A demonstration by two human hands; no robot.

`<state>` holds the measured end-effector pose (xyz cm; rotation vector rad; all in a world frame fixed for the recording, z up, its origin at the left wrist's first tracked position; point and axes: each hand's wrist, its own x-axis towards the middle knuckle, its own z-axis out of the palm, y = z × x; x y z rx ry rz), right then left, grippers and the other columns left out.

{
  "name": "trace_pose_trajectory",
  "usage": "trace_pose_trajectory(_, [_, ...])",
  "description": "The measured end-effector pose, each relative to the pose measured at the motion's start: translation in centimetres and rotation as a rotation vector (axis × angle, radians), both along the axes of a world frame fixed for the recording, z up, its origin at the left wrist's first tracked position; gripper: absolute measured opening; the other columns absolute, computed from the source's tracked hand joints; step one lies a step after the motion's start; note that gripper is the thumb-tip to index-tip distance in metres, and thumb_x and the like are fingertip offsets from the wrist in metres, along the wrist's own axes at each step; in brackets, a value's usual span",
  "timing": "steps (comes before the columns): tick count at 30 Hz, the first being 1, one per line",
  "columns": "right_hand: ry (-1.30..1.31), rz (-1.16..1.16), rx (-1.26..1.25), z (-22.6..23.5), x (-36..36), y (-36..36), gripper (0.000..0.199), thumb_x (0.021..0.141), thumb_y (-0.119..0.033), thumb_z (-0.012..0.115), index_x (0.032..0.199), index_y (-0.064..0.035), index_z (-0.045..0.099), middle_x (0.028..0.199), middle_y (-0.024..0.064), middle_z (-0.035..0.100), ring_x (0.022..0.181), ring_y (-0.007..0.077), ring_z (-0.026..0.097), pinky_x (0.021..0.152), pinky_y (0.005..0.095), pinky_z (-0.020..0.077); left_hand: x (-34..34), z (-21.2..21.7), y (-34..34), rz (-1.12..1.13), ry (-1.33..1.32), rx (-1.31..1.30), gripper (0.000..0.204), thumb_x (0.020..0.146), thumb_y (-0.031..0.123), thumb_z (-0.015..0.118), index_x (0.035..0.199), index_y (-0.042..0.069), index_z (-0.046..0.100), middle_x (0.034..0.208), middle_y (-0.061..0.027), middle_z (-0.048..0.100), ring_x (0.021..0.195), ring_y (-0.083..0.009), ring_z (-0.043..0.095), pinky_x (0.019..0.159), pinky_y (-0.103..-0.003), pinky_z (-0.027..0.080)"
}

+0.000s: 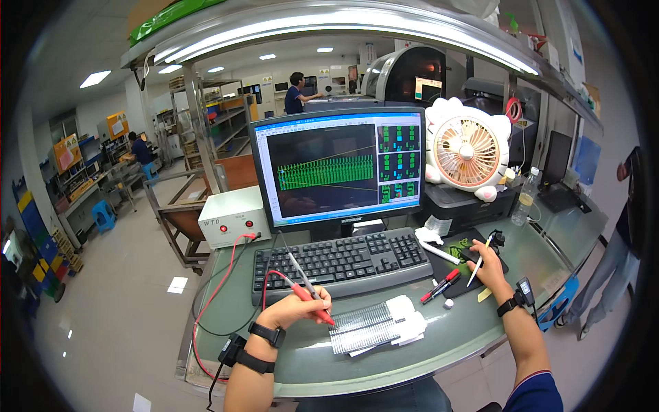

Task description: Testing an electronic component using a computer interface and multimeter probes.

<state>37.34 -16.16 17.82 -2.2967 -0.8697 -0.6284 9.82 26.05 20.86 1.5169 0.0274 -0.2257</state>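
Observation:
My left hand (pixel 296 311) is closed around a red test probe (pixel 302 294) and a slim grey probe (pixel 300 269), both slanting up to the left. Just right of that hand lies a panel of narrow silvery strips (pixel 362 329) on white sheets (pixel 410 325). The red probe's lower end is close to the panel's upper left; I cannot tell if it touches. At the right, my right hand (pixel 489 269) has a thin white pen-like stick (pixel 474 272) between its fingers. It rests over a dark mouse (pixel 471 255), mostly covered by the fingers.
A keyboard (pixel 343 261) lies before a monitor (pixel 336 168) showing a green strip layout. A white box (pixel 233 218) with red leads stands left. Markers (pixel 441 286) lie between the keyboard and my right hand. Behind are a white fan (pixel 467 151) and a bottle (pixel 525 198).

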Motion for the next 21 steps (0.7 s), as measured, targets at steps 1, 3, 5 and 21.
trace_pose_trajectory(1, [0.021,-0.025,-0.019,-0.06,0.21,-0.06,0.043,0.071,-0.009,0.076,0.110,-0.0084,0.059,0.126,0.0093,0.057,0.111,0.0311,0.056,0.092,0.0386,0.0459,0.07,-0.16,0.03,0.003,0.003,0.003,0.020,0.088,0.026,0.065,0.088,0.007,0.057,0.086,-0.0037,0.059,0.079,-0.0114,0.060,0.066,-0.022,0.049])
trace_pose_trajectory(3, [0.035,-0.025,-0.007,-0.61,0.66,-0.30,0.043,0.069,-0.009,0.076,0.109,-0.0093,0.059,0.126,0.0088,0.057,0.112,0.0312,0.055,0.093,0.0387,0.0454,0.18,-0.49,0.08,-0.001,0.004,0.024,0.020,0.088,0.026,0.064,0.089,0.007,0.057,0.087,-0.0035,0.059,0.079,-0.0109,0.059,0.066,-0.022,0.049])
trace_pose_trajectory(5, [-0.003,-0.017,-0.041,-0.79,0.75,-0.36,0.041,0.069,-0.009,0.075,0.107,-0.0097,0.060,0.127,0.0085,0.057,0.113,0.0311,0.055,0.094,0.0390,0.0447,0.18,-0.54,-0.05,0.008,0.007,0.016,0.020,0.088,0.026,0.063,0.089,0.007,0.057,0.087,-0.0034,0.059,0.078,-0.0107,0.059,0.066,-0.022,0.049])
trace_pose_trajectory(21, [-0.039,0.013,-0.007,-1.02,0.80,-0.28,0.038,0.069,-0.006,0.074,0.105,-0.0078,0.060,0.125,0.0102,0.058,0.113,0.0323,0.054,0.095,0.0387,0.0439,0.17,-0.31,-0.38,0.026,0.013,-0.002,0.020,0.089,0.026,0.064,0.087,0.008,0.057,0.086,-0.0026,0.059,0.078,-0.0099,0.059,0.066,-0.022,0.048])
